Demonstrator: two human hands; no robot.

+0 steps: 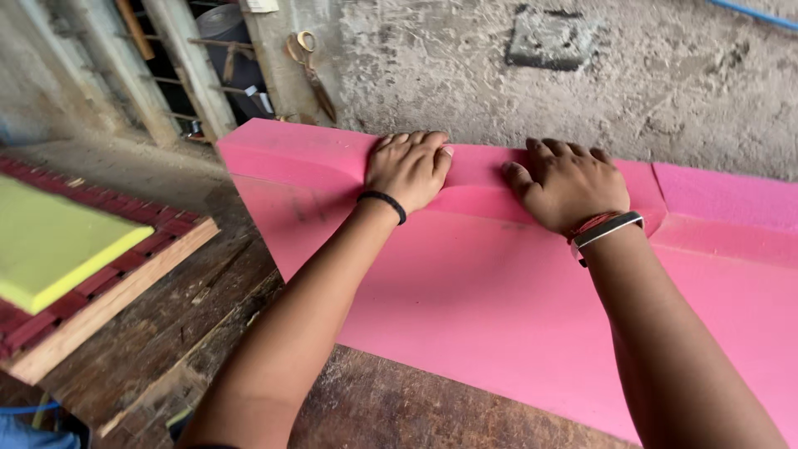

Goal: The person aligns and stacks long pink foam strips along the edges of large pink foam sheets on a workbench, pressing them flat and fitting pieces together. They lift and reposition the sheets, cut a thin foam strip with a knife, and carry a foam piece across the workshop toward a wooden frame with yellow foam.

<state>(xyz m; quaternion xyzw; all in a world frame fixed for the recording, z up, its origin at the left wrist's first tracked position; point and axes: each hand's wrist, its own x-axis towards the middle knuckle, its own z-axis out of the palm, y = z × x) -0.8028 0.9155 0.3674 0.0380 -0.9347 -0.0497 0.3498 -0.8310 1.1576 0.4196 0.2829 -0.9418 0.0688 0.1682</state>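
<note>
A large pink foam sheet (465, 291) lies on a worn wooden table (191, 333), its far edge folded up against a rough concrete wall (665, 83). My left hand (407, 169) presses flat on the folded pink strip, a black band on the wrist. My right hand (565, 183) presses flat on the same fold just to the right, with a watch and red thread on the wrist. Both hands lie palm down, fingers spread, gripping nothing.
A yellow-green foam slab (50, 241) rests on a red-slatted wooden frame (108, 299) at the left. Scissors (312, 71) hang on the wall above the foam. A grey block (549, 37) is set in the wall. A window grille (166, 66) stands at back left.
</note>
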